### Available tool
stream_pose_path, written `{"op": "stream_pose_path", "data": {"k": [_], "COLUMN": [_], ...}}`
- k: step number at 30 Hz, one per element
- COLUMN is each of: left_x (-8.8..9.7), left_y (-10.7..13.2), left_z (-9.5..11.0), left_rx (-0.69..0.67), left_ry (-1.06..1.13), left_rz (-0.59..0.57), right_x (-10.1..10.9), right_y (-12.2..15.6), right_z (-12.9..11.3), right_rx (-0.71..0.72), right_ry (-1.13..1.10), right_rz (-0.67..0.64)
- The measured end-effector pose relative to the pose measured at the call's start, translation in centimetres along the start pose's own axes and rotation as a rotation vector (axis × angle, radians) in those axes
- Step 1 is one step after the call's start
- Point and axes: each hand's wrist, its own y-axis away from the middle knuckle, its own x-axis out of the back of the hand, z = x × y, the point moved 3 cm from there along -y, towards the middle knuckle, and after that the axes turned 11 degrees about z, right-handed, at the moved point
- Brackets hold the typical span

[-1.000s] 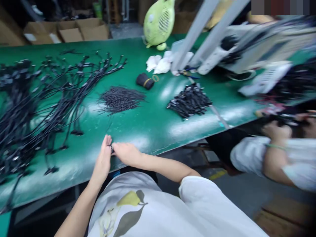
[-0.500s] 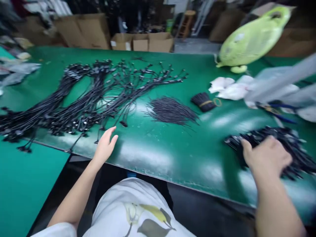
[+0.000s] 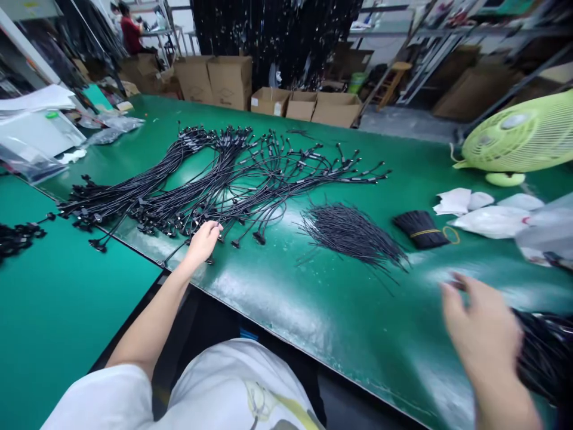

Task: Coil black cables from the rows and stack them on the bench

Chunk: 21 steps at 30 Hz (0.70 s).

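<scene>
Three spread bundles of black cables (image 3: 210, 185) with small connectors lie across the green table. At the near ends of the middle ones, my left hand (image 3: 205, 242) is closed, fingers pinched on a cable among the connectors. My right hand (image 3: 486, 322) is blurred and hovers over the table, thumb and fingers apart, nothing seen in it. Beside its wrist lies a pile of bundled black cables (image 3: 546, 352), cut off by the frame edge. Between my hands lies a loose heap of thin black ties (image 3: 353, 233), with a banded bundle of ties (image 3: 421, 229) to its right.
A green fan (image 3: 521, 134) lies at the far right, near white plastic bags (image 3: 490, 221). More black connectors (image 3: 20, 239) lie on the lower green surface at left. Cardboard boxes (image 3: 230, 80) line the far edge; a person in red (image 3: 131, 33) sits beyond.
My left hand has reached the cable ends and its fingers have closed. My right hand has lifted off the cable pile and moved left of it. The view has swung.
</scene>
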Motion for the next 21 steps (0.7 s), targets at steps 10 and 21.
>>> {"op": "stream_pose_path", "data": {"k": [10,21], "left_x": [8.9,17.8], "left_y": [16.2,15.8], "left_z": [6.0,-4.8], "left_rx": [0.266,0.334], "left_ry": [0.416,0.629], "left_rz": [-0.903,-0.215], "right_x": [-16.7,-14.5], "right_y": [-1.9,-4.9], "right_z": [-33.8,-43.1], "right_rx": [0.864,1.002], "right_ry": [-0.416,-0.474], "right_rz": [-0.550,-0.345]}}
